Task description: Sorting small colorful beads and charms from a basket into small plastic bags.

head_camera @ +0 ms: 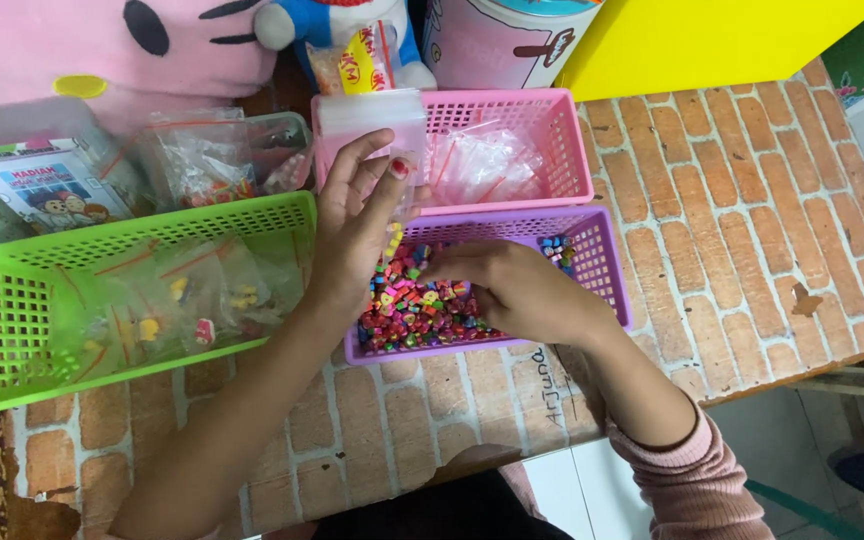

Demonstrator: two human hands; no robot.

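The left hand (357,215) is raised over the far left corner of the purple basket (607,270), its fingers (392,180) pinched narrowly on a small clear plastic bag (404,205). The bag hangs with its long axis running far to near, its open end seemingly up at the fingertips, and a few coloured pieces show through at its lower end. The right hand (512,290) lies palm down inside the same basket, its fingers curled onto the heap of small multicoloured beads (417,305); whether they have closed on any cannot be told, since the fingertips are hidden under the hand.

The relation that matters: the bag sits just to the left and slightly far of the right hand's fingertips, nearly above the beads, so the two hands are close together with the heap between and below them. The right hand is the nearer to the beads, touching them.

Outward, a pink basket (562,130) with empty clear bags lies just beyond the purple one. To the left a green basket (12,330) holds bags with a few pieces inside. All rest on a bench (752,220) with a brick-pattern cover.
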